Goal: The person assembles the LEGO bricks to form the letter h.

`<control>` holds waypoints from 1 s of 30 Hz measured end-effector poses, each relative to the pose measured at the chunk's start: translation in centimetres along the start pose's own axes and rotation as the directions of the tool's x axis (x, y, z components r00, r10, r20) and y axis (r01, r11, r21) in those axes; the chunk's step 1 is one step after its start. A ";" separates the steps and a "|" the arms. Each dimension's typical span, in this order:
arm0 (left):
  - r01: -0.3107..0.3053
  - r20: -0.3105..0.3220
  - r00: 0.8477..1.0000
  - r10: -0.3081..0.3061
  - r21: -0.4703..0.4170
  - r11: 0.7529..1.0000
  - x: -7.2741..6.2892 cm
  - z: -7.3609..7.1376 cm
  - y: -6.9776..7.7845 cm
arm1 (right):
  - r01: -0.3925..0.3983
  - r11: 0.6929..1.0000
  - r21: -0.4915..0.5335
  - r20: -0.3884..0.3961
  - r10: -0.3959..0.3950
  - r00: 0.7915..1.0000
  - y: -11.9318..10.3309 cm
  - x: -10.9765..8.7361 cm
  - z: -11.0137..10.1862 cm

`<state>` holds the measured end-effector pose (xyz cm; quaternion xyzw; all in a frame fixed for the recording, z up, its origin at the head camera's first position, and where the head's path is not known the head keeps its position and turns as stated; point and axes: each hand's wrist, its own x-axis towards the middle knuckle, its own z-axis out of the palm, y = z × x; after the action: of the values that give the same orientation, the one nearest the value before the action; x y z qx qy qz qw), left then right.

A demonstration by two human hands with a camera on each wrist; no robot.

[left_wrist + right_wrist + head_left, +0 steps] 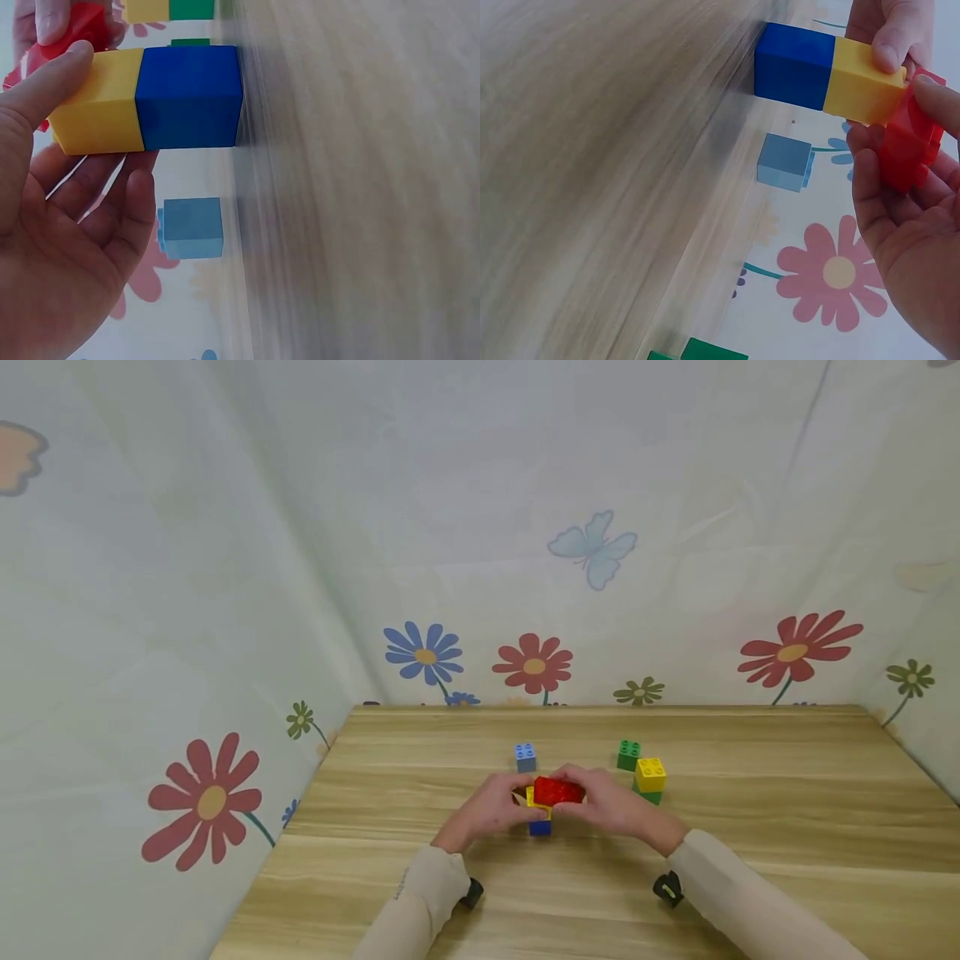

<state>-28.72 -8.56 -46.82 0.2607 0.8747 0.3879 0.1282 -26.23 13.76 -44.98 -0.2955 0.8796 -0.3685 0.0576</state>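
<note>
Left hand: thumb and fingers grip the yellow plastic cube, which sits on a dark blue plastic cube upright on the wood-grain desk.
Right hand: pinches the studded red plastic brick at the yellow cube's top; whether it is seated cannot be told.
Red on yellow: fitting the two together seems the step in hand.
Next press: probably calls for levelling, aligning studs, then straight downward force.
Far side: light blue plastic cube just beyond the left hand.
Right side: green plastic cube and yellow-on-green plastic stack limit sideways room.
Near side: bare desk between the forearms.
</note>
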 end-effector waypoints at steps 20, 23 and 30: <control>-0.015 -0.001 1.000 0.015 -0.006 1.000 -0.4 -0.4 0.1 | 0.068 0.986 -0.152 0.014 -0.067 0.998 -1.7 0.6 -0.4; -0.021 -0.008 1.000 0.021 -0.006 1.000 -0.4 -0.4 0.3 | 0.090 0.980 -0.177 0.031 -0.086 0.996 -2.1 0.8 -0.4; -0.043 -0.017 0.999 0.043 0.013 0.999 -0.5 -0.4 0.3 | 0.061 0.978 -0.200 0.025 -0.057 0.998 -2.0 1.0 -0.4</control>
<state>-28.32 -8.88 -46.31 0.2770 0.8724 0.3872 0.1108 -26.21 12.30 -43.24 -0.3291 0.9025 -0.2767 0.0249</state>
